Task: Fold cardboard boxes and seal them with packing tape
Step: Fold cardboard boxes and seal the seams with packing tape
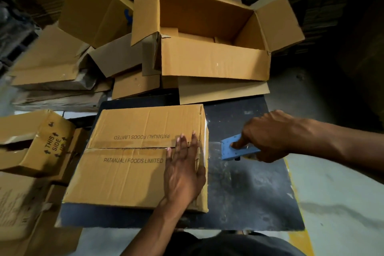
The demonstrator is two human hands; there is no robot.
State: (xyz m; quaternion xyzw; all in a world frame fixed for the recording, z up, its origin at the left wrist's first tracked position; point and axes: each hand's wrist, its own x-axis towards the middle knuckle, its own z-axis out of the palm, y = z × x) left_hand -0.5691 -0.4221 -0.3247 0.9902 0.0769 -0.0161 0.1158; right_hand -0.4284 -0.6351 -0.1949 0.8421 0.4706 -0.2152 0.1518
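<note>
A closed cardboard box (124, 174) printed "PATANJALI FOODS LIMITED" lies on a dark table (245, 197). Clear tape runs along its centre seam. My left hand (184, 169) lies flat on the box's right end, fingers straight across the seam. Just right of the box, my right hand (268, 136) grips a blue tape dispenser (235, 149), with the forefinger pressed on its flat side. A strip of clear tape stretches from the dispenser to the box's right edge.
A large open cardboard box (212, 62) stands beyond the table. Flattened and half-folded cartons (68, 58) pile up at the back left. More boxes, one marked "THIS SIDE UP" (41, 143), stack at the left. Pale floor (336, 203) lies to the right.
</note>
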